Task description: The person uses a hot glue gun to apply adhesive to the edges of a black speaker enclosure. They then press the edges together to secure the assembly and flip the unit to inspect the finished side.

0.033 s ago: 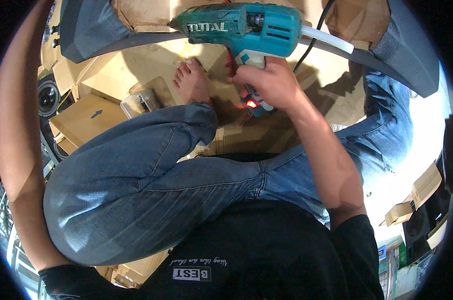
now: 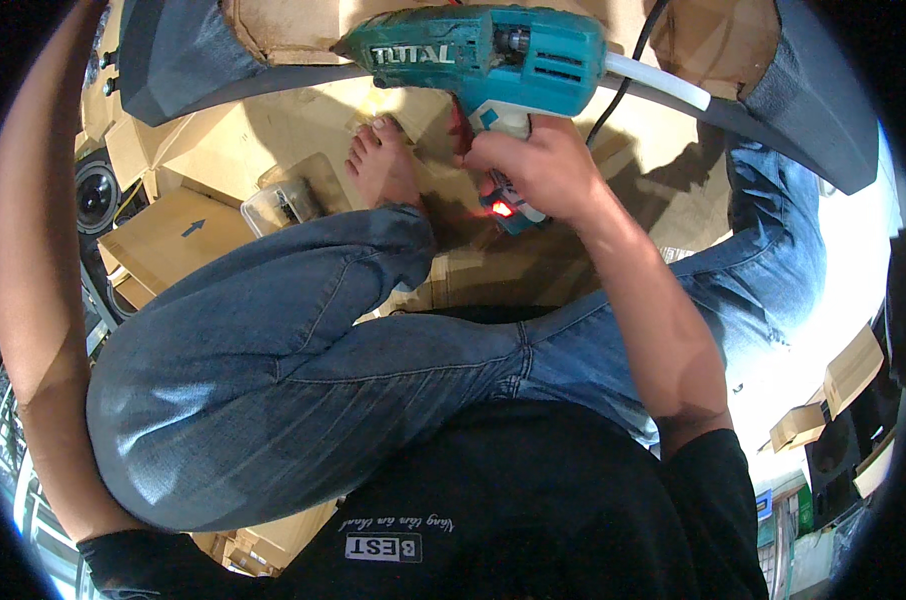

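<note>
My right hand (image 2: 548, 165) is wrapped round the handle of a teal hot glue gun (image 2: 553, 65). The gun lies level across the top of the view, its nozzle to the left. Out of its back end, on the right, sticks a long white glue stick (image 2: 673, 85). A red light glows at the foot of the handle. Behind the gun is a dark grey, curved-edge panel (image 2: 823, 130) with bare brown patches. My left arm (image 2: 38, 300) runs up the left side, and its hand lies beyond the top edge, out of view.
A black cord (image 2: 628, 85) hangs behind the gun. Cardboard (image 2: 273, 130) covers the floor under my bare foot (image 2: 381, 165). To the left are a clear plastic tub (image 2: 278, 207), a cardboard box (image 2: 173, 240) and a round black speaker (image 2: 98, 195). More boxes (image 2: 853, 370) stand at right.
The glue gun and my right hand have shifted very slightly to the left. Nothing else has visibly moved.
</note>
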Demonstrator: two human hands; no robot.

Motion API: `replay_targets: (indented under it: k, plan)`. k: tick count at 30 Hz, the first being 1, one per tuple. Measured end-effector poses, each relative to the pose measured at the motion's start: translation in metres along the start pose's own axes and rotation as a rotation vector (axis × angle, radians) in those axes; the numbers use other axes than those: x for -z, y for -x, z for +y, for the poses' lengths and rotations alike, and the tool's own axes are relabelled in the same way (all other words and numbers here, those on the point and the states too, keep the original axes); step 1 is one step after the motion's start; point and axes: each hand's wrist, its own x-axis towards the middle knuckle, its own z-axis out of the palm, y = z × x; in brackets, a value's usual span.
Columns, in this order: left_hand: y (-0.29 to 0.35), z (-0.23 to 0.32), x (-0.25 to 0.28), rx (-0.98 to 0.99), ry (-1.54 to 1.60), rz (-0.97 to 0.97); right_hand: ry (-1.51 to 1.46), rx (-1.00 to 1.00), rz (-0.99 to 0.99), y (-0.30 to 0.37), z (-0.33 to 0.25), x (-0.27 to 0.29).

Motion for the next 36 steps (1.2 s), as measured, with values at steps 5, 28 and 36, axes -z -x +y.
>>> replay_targets:
  k: [5,28,36]
  plan:
    - [0.000,0.000,0.002,0.010,0.008,-0.043,0.005,-0.115,-0.010,0.001,-0.007,-0.002]
    - [-0.003,-0.018,-0.013,-0.072,-0.104,-0.030,0.295,0.268,0.064,0.005,-0.014,-0.008]
    - [-0.063,0.065,0.084,-0.449,0.110,-0.038,0.357,0.122,0.052,0.018,-0.019,-0.007]
